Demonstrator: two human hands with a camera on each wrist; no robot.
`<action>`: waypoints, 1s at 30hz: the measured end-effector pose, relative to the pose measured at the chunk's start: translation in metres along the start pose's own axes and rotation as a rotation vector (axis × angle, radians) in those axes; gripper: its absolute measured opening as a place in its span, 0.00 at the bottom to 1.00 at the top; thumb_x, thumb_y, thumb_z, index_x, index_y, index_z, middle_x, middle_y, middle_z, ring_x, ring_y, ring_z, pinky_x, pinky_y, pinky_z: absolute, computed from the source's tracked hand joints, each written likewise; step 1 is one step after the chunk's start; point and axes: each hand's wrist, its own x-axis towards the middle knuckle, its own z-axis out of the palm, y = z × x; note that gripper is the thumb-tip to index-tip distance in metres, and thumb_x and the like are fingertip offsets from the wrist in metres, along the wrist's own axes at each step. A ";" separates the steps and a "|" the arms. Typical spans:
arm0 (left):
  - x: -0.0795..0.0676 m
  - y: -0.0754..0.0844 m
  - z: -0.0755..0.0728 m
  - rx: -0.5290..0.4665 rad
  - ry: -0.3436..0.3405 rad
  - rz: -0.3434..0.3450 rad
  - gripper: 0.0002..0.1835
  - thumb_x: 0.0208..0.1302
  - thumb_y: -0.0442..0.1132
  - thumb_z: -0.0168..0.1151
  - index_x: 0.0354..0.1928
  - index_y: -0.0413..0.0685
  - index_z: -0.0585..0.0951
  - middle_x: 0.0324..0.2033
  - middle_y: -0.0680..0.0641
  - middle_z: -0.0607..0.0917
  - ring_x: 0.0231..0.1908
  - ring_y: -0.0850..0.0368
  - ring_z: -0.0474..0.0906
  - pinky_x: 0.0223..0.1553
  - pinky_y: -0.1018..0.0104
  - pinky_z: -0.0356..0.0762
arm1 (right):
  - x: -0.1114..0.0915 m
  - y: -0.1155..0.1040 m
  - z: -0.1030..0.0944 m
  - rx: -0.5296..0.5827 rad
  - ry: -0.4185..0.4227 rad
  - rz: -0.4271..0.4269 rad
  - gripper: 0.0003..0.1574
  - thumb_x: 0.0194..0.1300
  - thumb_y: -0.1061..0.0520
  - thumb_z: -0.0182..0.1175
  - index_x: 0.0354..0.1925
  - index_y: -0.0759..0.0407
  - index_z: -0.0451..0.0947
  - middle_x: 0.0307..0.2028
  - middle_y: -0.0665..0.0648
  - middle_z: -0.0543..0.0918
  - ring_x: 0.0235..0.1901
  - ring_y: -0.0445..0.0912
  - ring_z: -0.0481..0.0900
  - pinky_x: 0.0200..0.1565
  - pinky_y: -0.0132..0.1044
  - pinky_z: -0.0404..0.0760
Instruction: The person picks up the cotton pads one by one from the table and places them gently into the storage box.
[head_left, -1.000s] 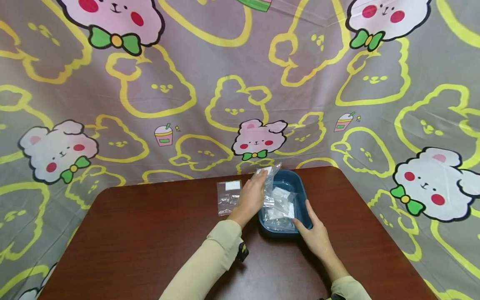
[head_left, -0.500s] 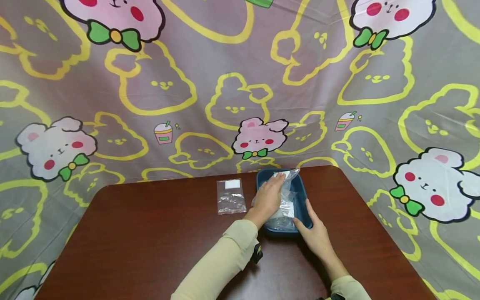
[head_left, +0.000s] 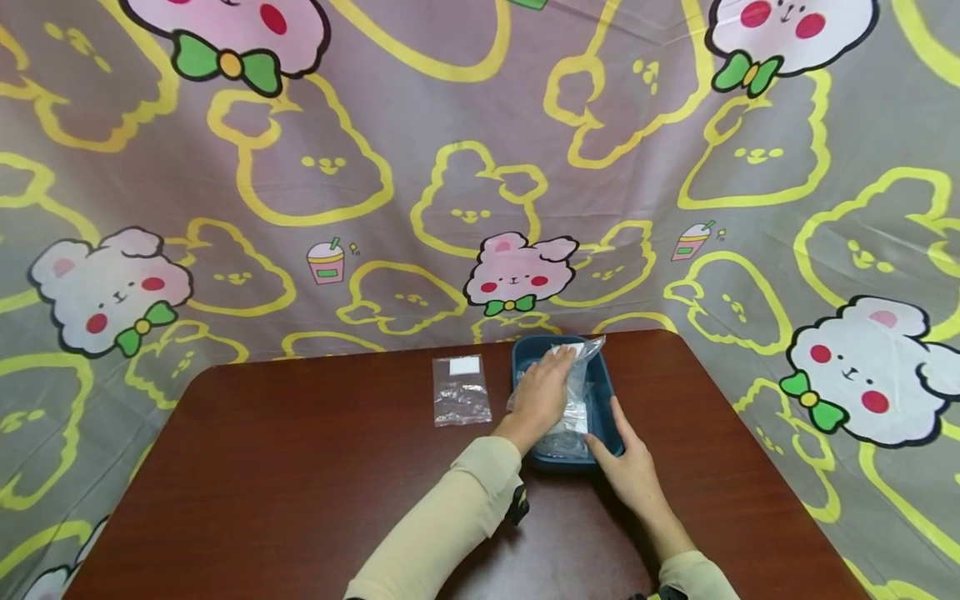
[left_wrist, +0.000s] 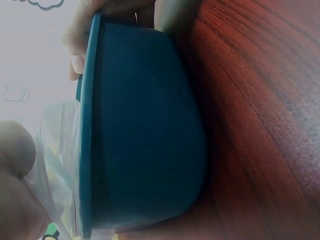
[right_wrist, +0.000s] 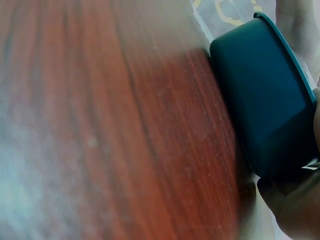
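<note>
A dark blue plastic basin (head_left: 606, 375) stands near the table's far edge, with several clear bags that carry white labels inside it. My left hand (head_left: 542, 396) reaches over its left side and holds a clear plastic bag (head_left: 590, 350), whose top corner sticks out past the fingertips. In the left wrist view, the bag's film hangs beside the thumb at the basin's rim. My right hand (head_left: 633, 471) grips the basin's right wall near the front corner, thumb over the rim and fingers along the outside. The left hand hides part of the basin's contents.
Left of the basin, another clear bag (head_left: 461, 400) with a white label lies flat on the brown wooden table (head_left: 300, 467). A patterned cloth (head_left: 420, 192) with cartoon animals hangs behind the table and along its sides.
My left hand has moved right with the clear bag, from the basin's left edge to over its inside. My right hand has stayed on the basin's wall.
</note>
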 end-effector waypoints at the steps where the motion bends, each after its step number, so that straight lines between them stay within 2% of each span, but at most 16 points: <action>1: 0.000 0.000 0.000 0.006 -0.003 -0.002 0.25 0.80 0.36 0.45 0.76 0.52 0.66 0.73 0.49 0.67 0.72 0.51 0.62 0.70 0.50 0.63 | 0.000 0.000 0.000 -0.002 0.001 0.000 0.51 0.69 0.44 0.65 0.80 0.48 0.51 0.76 0.62 0.57 0.73 0.61 0.56 0.70 0.61 0.58; 8: -0.002 0.003 0.003 0.050 -0.021 -0.002 0.25 0.81 0.38 0.45 0.76 0.51 0.66 0.73 0.48 0.67 0.72 0.49 0.63 0.70 0.51 0.63 | -0.001 0.002 0.000 0.004 0.000 0.013 0.52 0.68 0.43 0.65 0.80 0.47 0.50 0.76 0.62 0.57 0.74 0.61 0.56 0.69 0.62 0.59; 18: -0.004 0.001 0.005 0.050 -0.049 -0.017 0.25 0.82 0.41 0.43 0.76 0.51 0.64 0.73 0.49 0.67 0.73 0.50 0.61 0.71 0.51 0.61 | 0.000 0.001 -0.001 0.012 0.005 0.005 0.52 0.68 0.44 0.66 0.80 0.47 0.50 0.76 0.63 0.57 0.73 0.61 0.56 0.69 0.62 0.60; 23: -0.006 -0.005 0.009 0.063 -0.044 -0.017 0.24 0.82 0.41 0.43 0.75 0.50 0.67 0.72 0.48 0.69 0.72 0.49 0.63 0.71 0.50 0.62 | 0.000 0.002 -0.001 0.010 0.001 0.009 0.52 0.69 0.43 0.65 0.80 0.47 0.50 0.76 0.63 0.57 0.73 0.61 0.56 0.70 0.61 0.59; 30: -0.010 -0.020 0.007 0.074 -0.015 -0.024 0.22 0.80 0.42 0.47 0.72 0.50 0.72 0.70 0.49 0.72 0.71 0.49 0.65 0.71 0.52 0.62 | -0.002 0.002 0.001 0.019 0.020 -0.012 0.52 0.68 0.44 0.66 0.80 0.49 0.51 0.75 0.63 0.59 0.73 0.62 0.57 0.69 0.62 0.60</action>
